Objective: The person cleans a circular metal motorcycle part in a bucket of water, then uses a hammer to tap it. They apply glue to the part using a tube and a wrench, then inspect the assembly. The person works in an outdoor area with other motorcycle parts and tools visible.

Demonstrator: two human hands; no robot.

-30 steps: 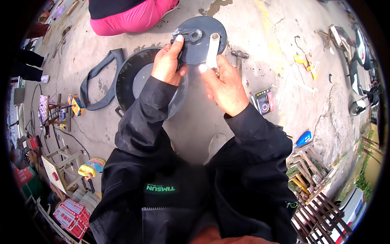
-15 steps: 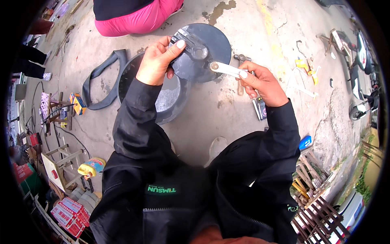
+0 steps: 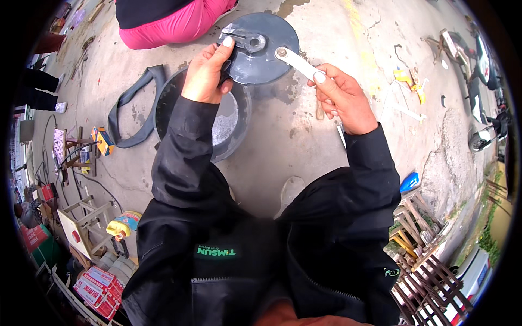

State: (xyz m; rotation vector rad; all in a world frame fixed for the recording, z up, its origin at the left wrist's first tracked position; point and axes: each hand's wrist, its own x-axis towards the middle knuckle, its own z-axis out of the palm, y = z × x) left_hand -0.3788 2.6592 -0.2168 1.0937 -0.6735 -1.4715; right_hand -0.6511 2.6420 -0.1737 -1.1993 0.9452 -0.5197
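Note:
A round dark brake plate (image 3: 277,38) with a raised hub hole is held up above the concrete floor, beyond a dark basin. My left hand (image 3: 207,71) is closed on its left edge, thumb on the upper face. From the plate's right side sticks out a silver brake lever arm (image 3: 299,63), joined to it by a bolt. My right hand (image 3: 343,100) pinches the lever's free end between thumb and fingers. Beneath my left forearm stands the basin (image 3: 244,122) with water in it. Behind my right hand shows a wooden tool handle (image 3: 320,108).
A dark inner tube (image 3: 114,117) lies left of the basin. A person in pink trousers (image 3: 163,30) crouches at the far side. A low stool (image 3: 87,223), a yellow jug (image 3: 124,224) and a red-white box (image 3: 98,288) stand left; wooden racks (image 3: 429,282) stand right.
Both hands have carried the brake plate away from me and slightly left, tilting it. The lever arm now slants downward more steeply to the right. Both grips stay closed.

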